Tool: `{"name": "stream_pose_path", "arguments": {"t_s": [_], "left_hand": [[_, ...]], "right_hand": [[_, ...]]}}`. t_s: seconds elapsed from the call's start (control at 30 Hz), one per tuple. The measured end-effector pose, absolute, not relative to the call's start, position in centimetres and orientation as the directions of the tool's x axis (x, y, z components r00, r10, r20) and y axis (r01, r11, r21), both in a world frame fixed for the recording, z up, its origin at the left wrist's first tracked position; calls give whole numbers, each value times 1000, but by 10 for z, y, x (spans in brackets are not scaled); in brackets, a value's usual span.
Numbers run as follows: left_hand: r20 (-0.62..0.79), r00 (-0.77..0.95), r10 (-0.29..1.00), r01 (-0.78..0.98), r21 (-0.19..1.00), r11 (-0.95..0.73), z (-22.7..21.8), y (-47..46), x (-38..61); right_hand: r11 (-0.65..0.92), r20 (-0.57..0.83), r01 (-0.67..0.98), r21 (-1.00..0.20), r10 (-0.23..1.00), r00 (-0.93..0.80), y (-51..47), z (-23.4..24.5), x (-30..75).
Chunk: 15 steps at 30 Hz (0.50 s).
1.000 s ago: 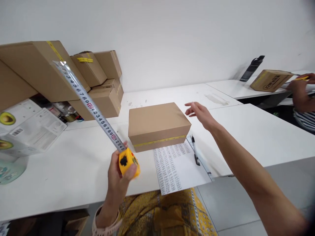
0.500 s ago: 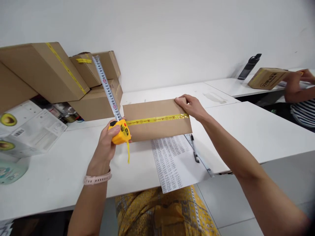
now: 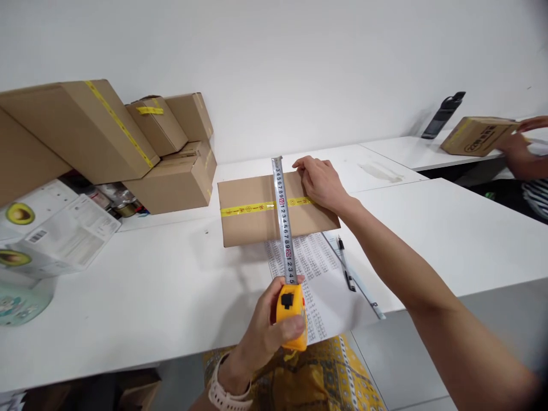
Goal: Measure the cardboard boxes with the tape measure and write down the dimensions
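A flat cardboard box [image 3: 248, 222] with a yellow tape strip lies on the white table [image 3: 128, 297]. My left hand [image 3: 268, 328] is wrapped round a yellow tape measure [image 3: 291, 317] near the table's front edge. Its steel blade [image 3: 283, 220] runs away from me across the box's top to the far edge. My right hand [image 3: 321, 182] rests on the box's far right part, fingers curled down beside the blade's tip.
Stacked cardboard boxes [image 3: 107, 137] and printed cartons [image 3: 51, 228] fill the left. A printed sheet [image 3: 312, 285], a pen [image 3: 346, 262] and a ruler lie right of the box. Another person's hand [image 3: 520, 145] holds a box [image 3: 477, 136] at the far right, by a black bottle [image 3: 443, 114].
My left hand has carried the tape measure from the box's left end to the front, so the blade now crosses the box. My right hand slid left along the far edge.
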<state>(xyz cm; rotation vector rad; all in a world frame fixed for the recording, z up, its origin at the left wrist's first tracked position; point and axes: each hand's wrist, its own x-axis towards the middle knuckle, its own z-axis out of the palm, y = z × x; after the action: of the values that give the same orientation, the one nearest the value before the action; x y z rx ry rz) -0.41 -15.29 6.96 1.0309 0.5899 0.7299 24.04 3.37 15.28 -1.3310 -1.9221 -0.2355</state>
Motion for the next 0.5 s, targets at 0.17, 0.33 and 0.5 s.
{"name": "stream_pose_path", "arguments": {"t_s": [0.17, 0.33, 0.5], "left_hand": [[-109, 610, 785, -293, 889, 351, 57, -152, 3], [-138, 632, 763, -258, 890, 375, 47, -156, 5], [-152, 634, 759, -233, 898, 374, 44, -158, 10]], "right_hand": [[429, 670, 894, -129, 703, -240, 30, 153, 237], [449, 641, 893, -7, 688, -341, 35, 154, 238], [464, 619, 886, 1, 695, -365, 40, 153, 239]]}}
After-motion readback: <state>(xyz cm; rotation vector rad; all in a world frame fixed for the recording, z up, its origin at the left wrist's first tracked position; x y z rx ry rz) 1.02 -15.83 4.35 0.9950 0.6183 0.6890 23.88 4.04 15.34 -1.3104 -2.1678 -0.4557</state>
